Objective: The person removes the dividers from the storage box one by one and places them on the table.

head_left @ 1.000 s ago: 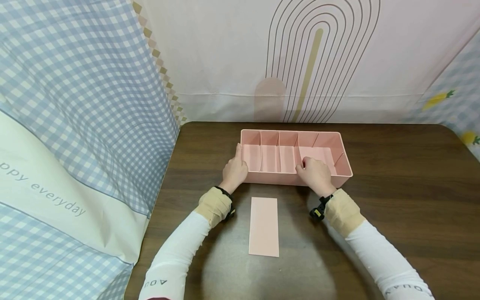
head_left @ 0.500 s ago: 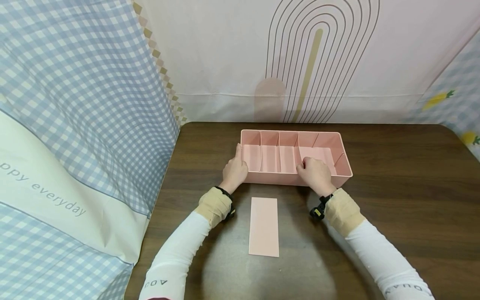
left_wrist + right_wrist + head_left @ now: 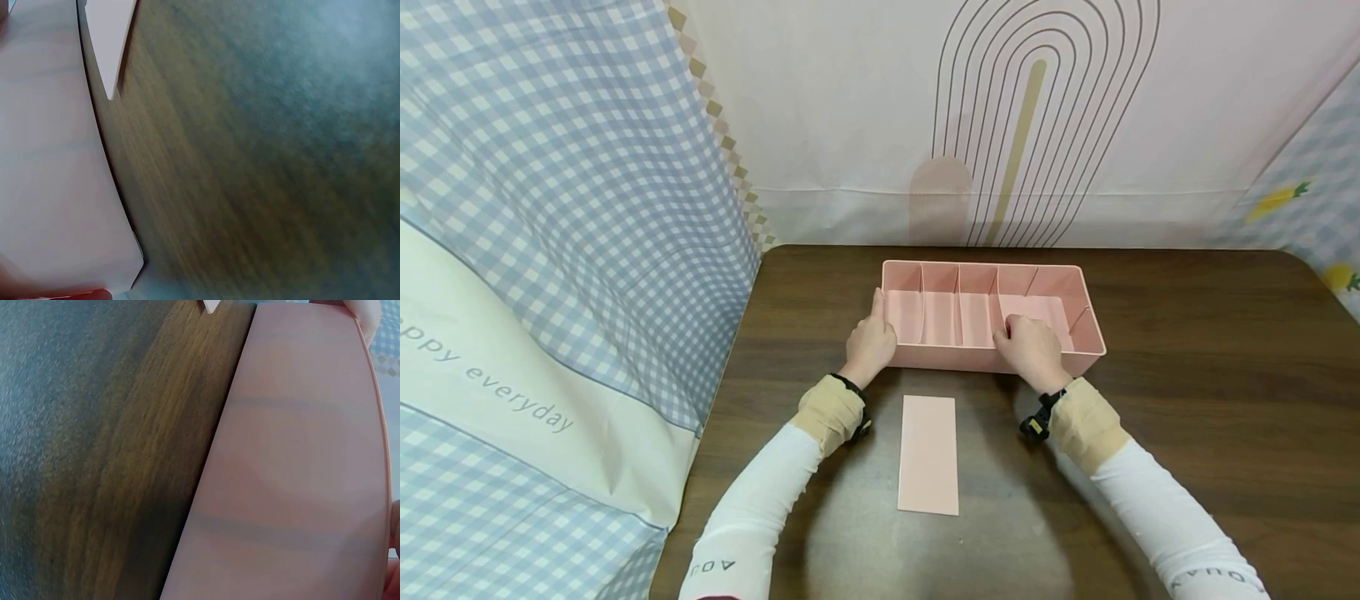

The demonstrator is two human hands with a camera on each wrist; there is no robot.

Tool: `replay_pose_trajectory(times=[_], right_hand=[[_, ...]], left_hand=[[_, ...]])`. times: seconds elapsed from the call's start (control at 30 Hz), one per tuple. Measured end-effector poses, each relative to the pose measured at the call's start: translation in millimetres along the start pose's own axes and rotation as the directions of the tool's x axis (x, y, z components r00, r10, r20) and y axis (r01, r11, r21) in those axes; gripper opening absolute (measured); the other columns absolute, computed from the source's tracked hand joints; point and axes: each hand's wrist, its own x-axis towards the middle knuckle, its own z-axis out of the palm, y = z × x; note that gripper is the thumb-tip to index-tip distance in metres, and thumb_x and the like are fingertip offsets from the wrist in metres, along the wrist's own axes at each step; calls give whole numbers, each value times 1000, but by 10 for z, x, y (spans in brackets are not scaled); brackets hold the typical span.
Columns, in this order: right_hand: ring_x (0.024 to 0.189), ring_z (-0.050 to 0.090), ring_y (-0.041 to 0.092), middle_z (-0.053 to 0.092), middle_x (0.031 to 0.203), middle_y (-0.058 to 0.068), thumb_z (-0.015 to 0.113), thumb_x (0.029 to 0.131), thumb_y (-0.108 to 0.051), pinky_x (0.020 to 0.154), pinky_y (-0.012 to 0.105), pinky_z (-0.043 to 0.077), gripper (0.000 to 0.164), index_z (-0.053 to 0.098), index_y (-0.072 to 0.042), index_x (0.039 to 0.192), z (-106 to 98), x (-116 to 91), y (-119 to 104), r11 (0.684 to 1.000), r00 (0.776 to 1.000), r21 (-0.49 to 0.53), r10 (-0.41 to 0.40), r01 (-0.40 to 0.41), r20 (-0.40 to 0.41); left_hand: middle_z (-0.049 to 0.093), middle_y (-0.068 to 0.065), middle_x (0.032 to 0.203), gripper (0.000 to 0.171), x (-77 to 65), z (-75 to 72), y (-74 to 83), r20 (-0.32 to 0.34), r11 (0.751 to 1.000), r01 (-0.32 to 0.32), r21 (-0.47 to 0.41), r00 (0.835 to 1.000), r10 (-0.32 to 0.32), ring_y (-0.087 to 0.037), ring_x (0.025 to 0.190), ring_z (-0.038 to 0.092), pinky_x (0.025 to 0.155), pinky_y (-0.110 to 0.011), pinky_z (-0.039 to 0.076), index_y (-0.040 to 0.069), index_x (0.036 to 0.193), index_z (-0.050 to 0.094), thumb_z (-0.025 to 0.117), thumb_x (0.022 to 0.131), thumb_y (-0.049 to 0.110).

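Note:
A long pink plastic organizer box (image 3: 947, 358) with upright dividers stands on the table. My left hand (image 3: 870, 343) holds its front left corner, the index finger straight along the left end wall. My right hand (image 3: 1033, 350) reaches over the front wall with curled fingers, thumb and forefinger pinching at the front end of the third divider (image 3: 999, 304). In the right wrist view, fingertips (image 3: 395, 534) show at the rim, and the dividers appear as dark bands through the wall. A flat pink rectangular panel (image 3: 928, 454) lies in front of the box.
The dark wood table (image 3: 1210, 375) extends on both sides of the box. Behind it hangs a pale curtain (image 3: 835, 108) with arch lines, and a blue checked cloth (image 3: 587, 167) hangs at the left. Right of the third divider, the wide compartment has slots in its walls.

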Motion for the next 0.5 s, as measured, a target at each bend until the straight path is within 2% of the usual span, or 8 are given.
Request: replay_pose_trajectory(times=[0.33,0.5], right_hand=[[46,37,20,37,48,2,48,79,-13,42,28,24,28,40,-8,52,3,-4,-6,1000,1000,7,-11,12,-20],[46,37,20,37,48,3,49,79,-13,42,28,24,30,39,-8,52,13,-14,3,1000,999,19,-18,19,-40]], left_hand=[[53,-10,62,60,-3,-2,-1,1,1000,-1,-8,1000,2,-21,51,47,42,-31,33,13,143,15,35,86,12],[55,-11,66,60,-8,-5,1,0,1000,-2,-1,1000,2,-23,54,50,44,-32,34,13,143,16,35,86,13]])
